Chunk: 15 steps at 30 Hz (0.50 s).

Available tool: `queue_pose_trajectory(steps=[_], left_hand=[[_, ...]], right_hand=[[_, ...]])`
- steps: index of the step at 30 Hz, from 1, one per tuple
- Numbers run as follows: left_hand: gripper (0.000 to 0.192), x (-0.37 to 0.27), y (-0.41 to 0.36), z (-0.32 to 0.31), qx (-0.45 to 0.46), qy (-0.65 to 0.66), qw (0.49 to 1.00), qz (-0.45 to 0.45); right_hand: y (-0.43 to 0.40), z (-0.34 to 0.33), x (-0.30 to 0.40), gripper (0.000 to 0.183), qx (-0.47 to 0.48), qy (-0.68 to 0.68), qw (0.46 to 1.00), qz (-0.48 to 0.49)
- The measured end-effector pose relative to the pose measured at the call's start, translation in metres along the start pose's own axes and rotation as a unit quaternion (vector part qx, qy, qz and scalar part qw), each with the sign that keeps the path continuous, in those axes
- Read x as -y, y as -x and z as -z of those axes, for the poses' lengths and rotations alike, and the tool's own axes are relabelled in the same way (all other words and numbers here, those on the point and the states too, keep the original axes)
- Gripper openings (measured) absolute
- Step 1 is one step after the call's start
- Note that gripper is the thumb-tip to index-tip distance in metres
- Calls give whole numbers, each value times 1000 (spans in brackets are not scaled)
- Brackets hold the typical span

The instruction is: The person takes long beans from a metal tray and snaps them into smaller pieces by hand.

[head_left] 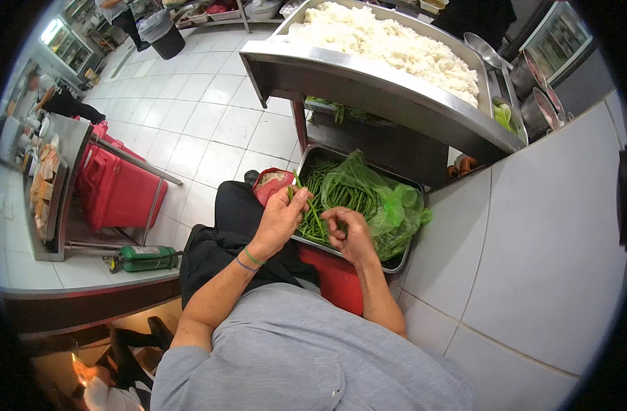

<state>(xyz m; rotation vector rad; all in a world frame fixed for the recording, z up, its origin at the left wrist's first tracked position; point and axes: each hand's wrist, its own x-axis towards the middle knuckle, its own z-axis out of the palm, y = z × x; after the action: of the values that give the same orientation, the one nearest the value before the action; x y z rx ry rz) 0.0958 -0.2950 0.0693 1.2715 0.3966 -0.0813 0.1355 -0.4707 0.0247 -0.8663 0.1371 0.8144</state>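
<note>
My left hand (281, 218) is shut on a few long green beans (313, 205), whose ends stick out above and below the fingers. My right hand (353, 236) hovers beside the lower end of one bean, its fingers curled; whether it pinches anything is unclear. Under both hands lies a metal tray (395, 268), filled with more long green beans (313, 181). A translucent green plastic bag (395, 218), also with beans inside, rests over the tray's right part. Left of the tray, close to my knee, is a red container (266, 194) with pale bits in it.
A steel table (375, 77) carrying a large pan of cooked rice (390, 46) stands ahead. White tiled wall (539, 231) bounds my right. To the left are red bins (120, 185) and a green gas cylinder (148, 258). Other people (69, 105) stand farther off.
</note>
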Motion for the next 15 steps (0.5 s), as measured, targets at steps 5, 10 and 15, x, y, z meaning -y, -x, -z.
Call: queue_pose_trajectory(steps=[5, 10, 15], left_hand=[[25, 12, -9, 6, -54, -95, 986, -122], [23, 10, -12, 5, -76, -109, 970, -202], [19, -15, 9, -10, -61, -261, 927, -262]], right_hand=[[7, -15, -7, 26, 60, 179, 982, -6], [1, -9, -13, 24, 37, 223, 972, 69], [-11, 2, -22, 22, -38, 328, 920, 211]])
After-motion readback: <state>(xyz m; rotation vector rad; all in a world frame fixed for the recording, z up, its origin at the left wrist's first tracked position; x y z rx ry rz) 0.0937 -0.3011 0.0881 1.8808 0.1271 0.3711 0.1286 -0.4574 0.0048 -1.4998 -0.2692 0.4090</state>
